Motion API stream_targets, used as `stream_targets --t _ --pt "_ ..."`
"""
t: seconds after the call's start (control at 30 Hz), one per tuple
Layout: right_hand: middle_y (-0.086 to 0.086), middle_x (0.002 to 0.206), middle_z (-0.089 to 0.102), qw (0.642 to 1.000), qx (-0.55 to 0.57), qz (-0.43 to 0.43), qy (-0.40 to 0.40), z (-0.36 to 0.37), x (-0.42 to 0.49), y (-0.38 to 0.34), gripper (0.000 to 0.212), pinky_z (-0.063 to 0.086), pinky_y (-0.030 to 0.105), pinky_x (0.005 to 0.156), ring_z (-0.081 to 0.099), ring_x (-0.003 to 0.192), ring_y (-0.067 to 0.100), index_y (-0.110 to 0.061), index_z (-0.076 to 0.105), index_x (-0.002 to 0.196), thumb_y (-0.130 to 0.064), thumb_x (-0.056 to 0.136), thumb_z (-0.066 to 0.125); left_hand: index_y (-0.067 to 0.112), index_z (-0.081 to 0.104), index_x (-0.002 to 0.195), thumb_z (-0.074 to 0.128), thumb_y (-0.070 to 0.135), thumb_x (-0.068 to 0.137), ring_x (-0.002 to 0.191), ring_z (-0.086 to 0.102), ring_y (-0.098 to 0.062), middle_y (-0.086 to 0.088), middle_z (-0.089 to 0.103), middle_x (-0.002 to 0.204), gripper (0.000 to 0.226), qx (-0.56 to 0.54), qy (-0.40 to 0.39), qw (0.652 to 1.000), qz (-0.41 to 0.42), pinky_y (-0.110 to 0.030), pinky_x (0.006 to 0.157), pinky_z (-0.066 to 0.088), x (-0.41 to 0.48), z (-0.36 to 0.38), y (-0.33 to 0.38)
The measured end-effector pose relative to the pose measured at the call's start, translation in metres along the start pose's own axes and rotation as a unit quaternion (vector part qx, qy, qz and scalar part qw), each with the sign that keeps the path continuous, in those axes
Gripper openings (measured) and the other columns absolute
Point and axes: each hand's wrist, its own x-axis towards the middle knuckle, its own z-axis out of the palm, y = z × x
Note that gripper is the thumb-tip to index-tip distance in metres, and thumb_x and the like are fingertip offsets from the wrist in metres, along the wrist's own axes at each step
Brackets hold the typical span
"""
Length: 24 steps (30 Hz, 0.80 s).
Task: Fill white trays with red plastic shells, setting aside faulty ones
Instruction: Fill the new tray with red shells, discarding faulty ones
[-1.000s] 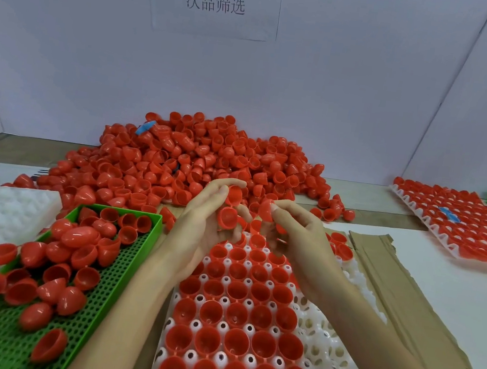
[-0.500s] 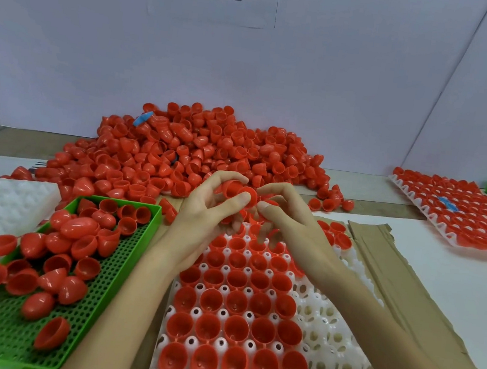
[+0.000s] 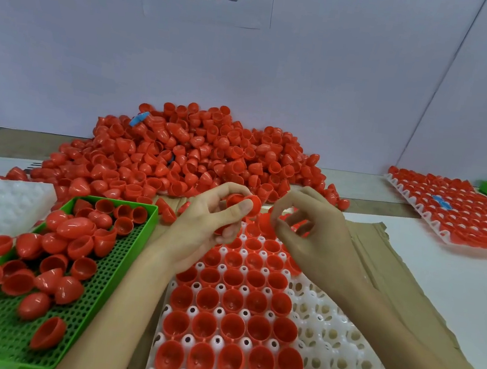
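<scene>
Red shell [image 3: 255, 204] in left hand [image 3: 203, 227]

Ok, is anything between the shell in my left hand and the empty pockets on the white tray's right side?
Yes: your right hand hangs over the white tray beside the red shell, partly across the way to those empty pockets.
</scene>
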Motion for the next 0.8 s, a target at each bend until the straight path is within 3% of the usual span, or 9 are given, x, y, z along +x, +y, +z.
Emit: stream_targets --t 0.13,0.27,0.4,0.53,0.7,0.8 --pt "-0.008 0.086 0.068 0.999 0.033 0.013 0.005 -0.001 -0.003 0.002 0.029 0.046 0.014 0.057 0.067 0.061 0.014 -0.02 0.073 0.076 0.008 0.084 0.069 0.021 0.068 0.107 0.077 0.03 0.082 0.057 0.038 -0.009 0.0 0.041 0.066 0.028 0.004 -0.028 1.0 -0.011 -0.019 0.052 0.037 0.0 0.003 -0.001" --pt "-0.009 0.084 0.07 0.997 0.056 0.04 0.032 0.005 -0.007 0.003 0.029 0.049 0.013 0.065 0.068 0.072 0.008 -0.02 0.076 0.079 0.007 0.085 0.065 0.022 0.066 0.101 0.077 0.02 0.083 0.057 0.039 -0.008 0.008 0.048 0.065 0.021 0.018 -0.038 0.999 -0.006 -0.018 0.054 0.039 -0.002 0.004 0.0" --pt "-0.01 0.087 0.073 0.99 0.116 0.079 0.029 0.008 -0.007 0.003 0.012 0.057 0.021 0.071 0.073 0.076 0.008 -0.024 0.076 0.088 -0.013 0.089 0.072 0.019 0.06 0.097 0.078 0.016 0.081 0.058 0.042 -0.008 0.008 0.052 0.069 0.024 0.029 -0.035 0.999 -0.001 -0.018 0.056 0.041 -0.002 0.006 0.003" --pt "-0.015 0.087 0.074 0.987 0.132 0.089 0.027 0.01 -0.008 0.006 0.01 0.054 0.015 0.067 0.073 0.073 0.005 -0.027 0.075 0.092 -0.025 0.084 0.081 0.022 0.061 0.093 0.081 0.014 0.077 0.065 0.051 -0.008 0.003 0.056 0.078 0.026 0.064 -0.035 0.997 0.01 -0.02 0.058 0.043 -0.003 0.006 0.004" --pt "-0.011 0.1 0.074 0.979 0.183 0.074 0.046 0.013 -0.009 0.011 0.02 0.056 0.02 0.073 0.073 0.079 0.011 -0.024 0.076 0.093 -0.012 0.08 0.083 0.024 0.062 0.094 0.084 0.014 0.074 0.081 0.058 -0.012 -0.003 0.061 0.087 0.032 0.128 -0.038 0.991 0.026 -0.019 0.068 0.049 -0.002 0.008 0.001" --pt "-0.009 0.107 0.073 0.975 0.205 0.051 0.07 0.015 -0.011 0.013 0.026 0.058 0.023 0.078 0.074 0.088 0.015 -0.022 0.076 0.093 -0.002 0.078 0.082 0.023 0.061 0.095 0.084 0.013 0.075 0.075 0.057 -0.007 0.001 0.06 0.085 0.032 0.125 -0.045 0.991 0.034 -0.017 0.063 0.048 -0.002 0.01 0.0"
